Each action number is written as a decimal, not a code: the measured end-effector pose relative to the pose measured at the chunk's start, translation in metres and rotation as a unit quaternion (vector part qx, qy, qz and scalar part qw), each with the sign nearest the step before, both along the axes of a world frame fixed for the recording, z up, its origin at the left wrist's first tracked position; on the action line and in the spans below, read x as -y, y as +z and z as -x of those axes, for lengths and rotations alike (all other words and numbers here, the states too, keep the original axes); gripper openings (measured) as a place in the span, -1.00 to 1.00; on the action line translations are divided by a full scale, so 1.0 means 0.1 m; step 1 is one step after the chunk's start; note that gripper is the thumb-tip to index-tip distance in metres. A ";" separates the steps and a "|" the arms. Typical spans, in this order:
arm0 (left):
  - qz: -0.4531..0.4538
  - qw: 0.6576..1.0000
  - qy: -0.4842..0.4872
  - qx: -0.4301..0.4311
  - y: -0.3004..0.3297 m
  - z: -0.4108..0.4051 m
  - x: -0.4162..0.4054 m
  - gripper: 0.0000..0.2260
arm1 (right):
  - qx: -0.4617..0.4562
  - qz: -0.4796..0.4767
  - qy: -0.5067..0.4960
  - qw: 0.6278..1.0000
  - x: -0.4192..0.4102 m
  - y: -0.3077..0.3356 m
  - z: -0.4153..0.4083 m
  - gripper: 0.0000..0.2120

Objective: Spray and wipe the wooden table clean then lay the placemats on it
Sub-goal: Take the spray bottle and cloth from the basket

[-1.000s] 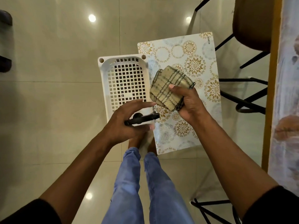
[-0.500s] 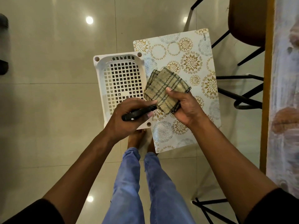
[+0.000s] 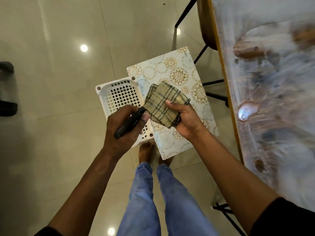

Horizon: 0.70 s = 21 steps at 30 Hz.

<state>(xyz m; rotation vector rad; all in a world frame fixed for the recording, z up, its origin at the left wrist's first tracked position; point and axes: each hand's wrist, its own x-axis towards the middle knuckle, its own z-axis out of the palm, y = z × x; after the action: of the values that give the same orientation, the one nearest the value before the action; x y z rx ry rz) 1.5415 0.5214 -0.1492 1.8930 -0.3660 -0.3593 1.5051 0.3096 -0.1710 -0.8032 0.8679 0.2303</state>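
Our right hand (image 3: pixel 185 120) grips the folded checked cloth (image 3: pixel 164 106); left hand (image 3: pixel 124 130) wraps a black sprayer (image 3: pixel 129 122), nozzle just beside the cloth. The wooden table (image 3: pixel 265 92) lies to the right, nearer the cloth hand, its edge running away from us. Patterned placemat (image 3: pixel 177 77) and white basket (image 3: pixel 119 94) on the tiled floor (image 3: pixel 51 74) below.

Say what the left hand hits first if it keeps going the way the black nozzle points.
The folded cloth in the right hand. The left hand holds the nozzle aimed up-right, its tip nearly at the cloth's edge; depth is unclear.
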 end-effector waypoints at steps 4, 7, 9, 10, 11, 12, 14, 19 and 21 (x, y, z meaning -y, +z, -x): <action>-0.025 0.999 -0.030 0.015 0.59 0.05 0.03 -0.71 | 0.037 -0.007 -0.021 0.999 0.03 0.65 0.17 -0.57; -0.010 0.999 -0.043 0.003 0.99 0.12 0.12 -0.72 | 0.046 0.006 -0.045 0.998 0.09 1.09 0.34 -0.62; 0.006 0.998 -0.053 -0.012 1.22 0.18 0.23 -0.74 | 0.057 0.018 -0.061 0.996 0.13 1.38 0.48 -0.59; 0.007 0.998 -0.064 -0.019 1.31 0.21 0.29 -0.74 | 0.057 0.021 -0.075 0.995 0.14 1.50 0.56 -0.60; 0.007 0.996 -0.081 -0.025 1.40 0.24 0.34 -0.73 | 0.056 0.022 -0.092 0.994 0.15 1.62 0.63 -0.64; 0.013 0.995 -0.096 -0.036 1.46 0.27 0.39 -0.72 | 0.057 0.023 -0.106 0.992 0.15 1.71 0.70 -0.67; 0.033 0.988 -0.132 -0.071 1.59 0.34 0.51 -0.77 | 0.067 0.037 -0.141 0.987 0.16 1.91 0.87 -0.70; 0.048 0.971 -0.220 -0.076 1.81 0.58 0.83 -0.72 | 0.057 0.087 -0.236 0.966 0.21 2.22 1.38 -0.64; 0.046 0.961 -0.264 -0.068 1.90 0.71 0.99 -0.69 | 0.049 0.090 -0.265 0.959 0.25 2.30 1.64 -0.65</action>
<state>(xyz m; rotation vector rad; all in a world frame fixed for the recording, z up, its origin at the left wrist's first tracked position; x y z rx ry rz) 1.4701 0.4227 0.0406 1.6477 -0.7835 -0.8085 1.3413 0.2846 0.0588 -0.7141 0.9872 -0.3625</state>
